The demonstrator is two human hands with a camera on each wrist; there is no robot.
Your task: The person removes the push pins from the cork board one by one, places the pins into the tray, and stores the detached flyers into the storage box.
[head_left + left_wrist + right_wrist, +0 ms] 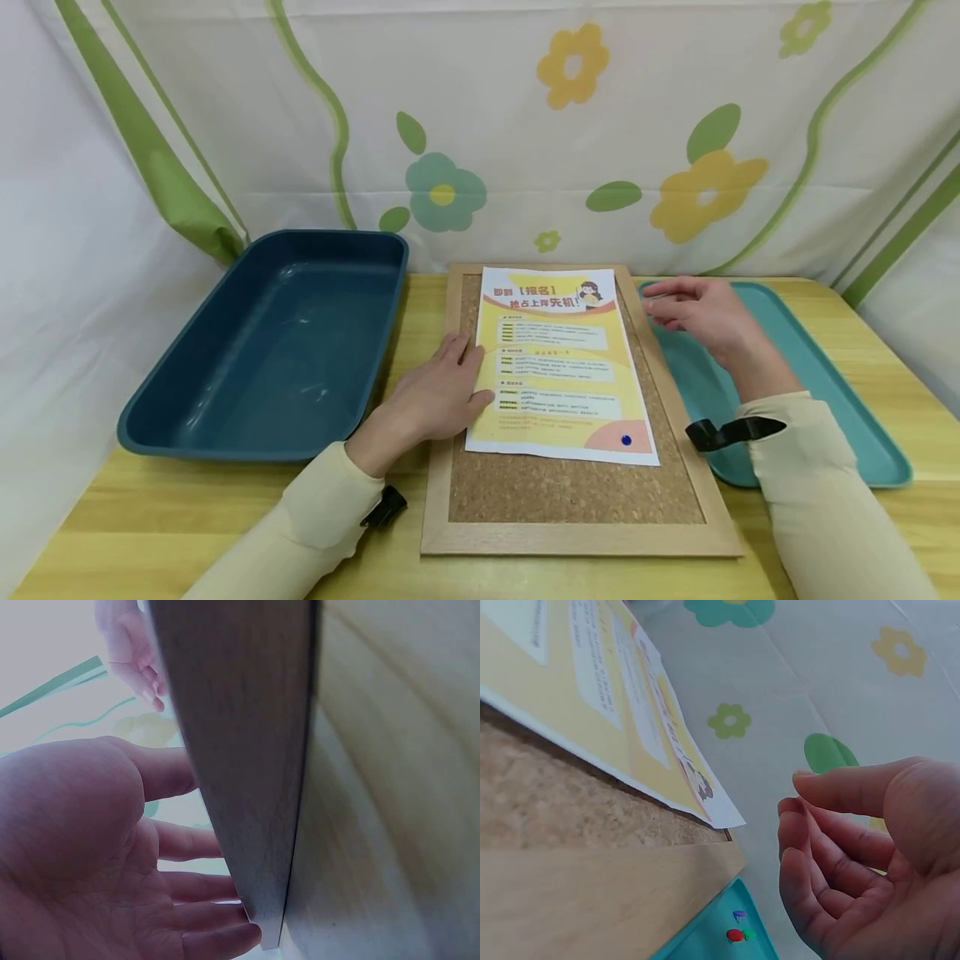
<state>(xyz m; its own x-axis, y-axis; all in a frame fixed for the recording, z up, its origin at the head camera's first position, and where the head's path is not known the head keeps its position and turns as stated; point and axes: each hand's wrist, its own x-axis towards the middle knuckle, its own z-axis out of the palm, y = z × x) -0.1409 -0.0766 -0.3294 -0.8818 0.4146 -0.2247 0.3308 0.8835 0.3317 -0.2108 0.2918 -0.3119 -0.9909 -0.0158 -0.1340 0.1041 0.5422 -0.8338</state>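
Note:
A yellow and white printed poster lies on a wood-framed cork board, and a blue pushpin stands in its lower right corner. My left hand rests at the poster's left edge, fingers extended over the board's frame and thumb on the paper. Beyond the board's right edge, my right hand is raised over the teal tray. In the right wrist view its thumb and index fingertips come close together, the other fingers curled; I cannot tell whether something small is pinched there.
Purple, red and green pushpins lie in the teal tray, seen in the right wrist view. A deep dark blue bin stands left of the board on the wooden table. A flowered curtain hangs right behind them.

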